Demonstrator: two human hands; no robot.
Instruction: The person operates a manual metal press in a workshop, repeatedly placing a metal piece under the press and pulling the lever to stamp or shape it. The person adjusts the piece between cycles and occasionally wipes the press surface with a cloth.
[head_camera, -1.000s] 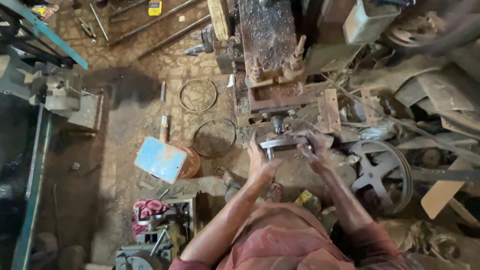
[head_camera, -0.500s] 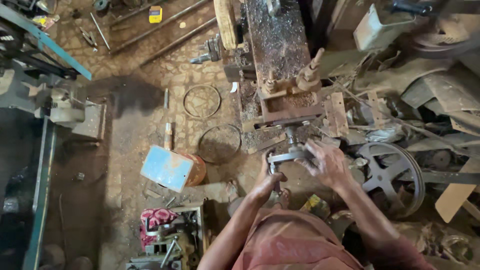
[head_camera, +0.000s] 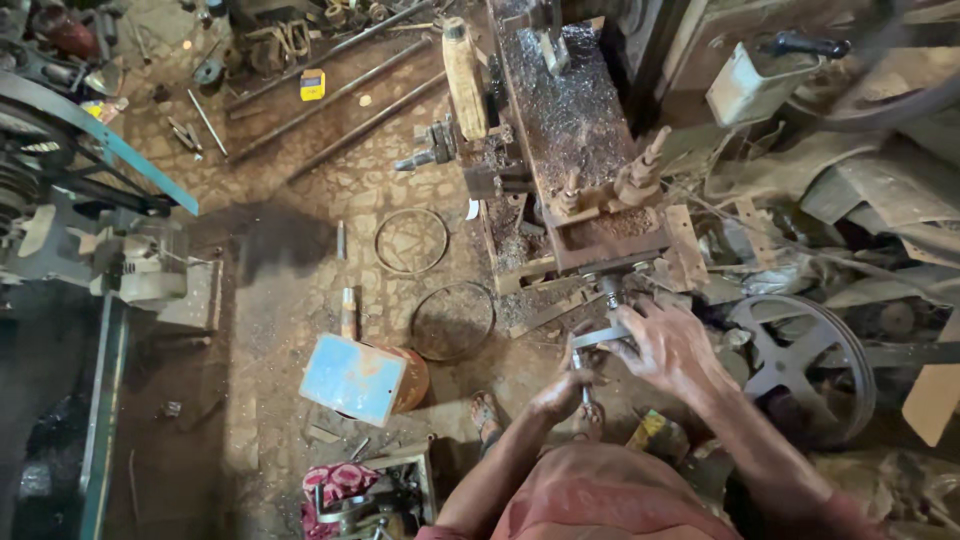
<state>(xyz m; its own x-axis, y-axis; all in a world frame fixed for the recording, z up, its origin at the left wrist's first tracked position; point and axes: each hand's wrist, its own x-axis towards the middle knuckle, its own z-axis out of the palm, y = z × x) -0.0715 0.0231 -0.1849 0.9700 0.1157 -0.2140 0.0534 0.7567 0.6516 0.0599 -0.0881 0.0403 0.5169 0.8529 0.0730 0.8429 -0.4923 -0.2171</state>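
The crank handle (head_camera: 597, 340) at the near end of the lathe bed (head_camera: 575, 130) is steel, stiff and heavy to turn I think, maybe a little slippery from oil and dust, so it is best to take it at its two ends and not in the middle by the shaft. It looks like a short grey metal bar, worn and dull, with a thin grip that points down toward me. My right hand (head_camera: 672, 348) lies over the right end of the bar with the fingers curled on it. My left hand (head_camera: 566, 388) is closed around the lower grip. Above the handle, the bed is covered with bright metal chips. On the floor to the left lie two wire rings (head_camera: 411, 241), and a blue tin box (head_camera: 352, 379) is nearer to me. A grey spoked pulley wheel (head_camera: 800, 365) lies at my right.
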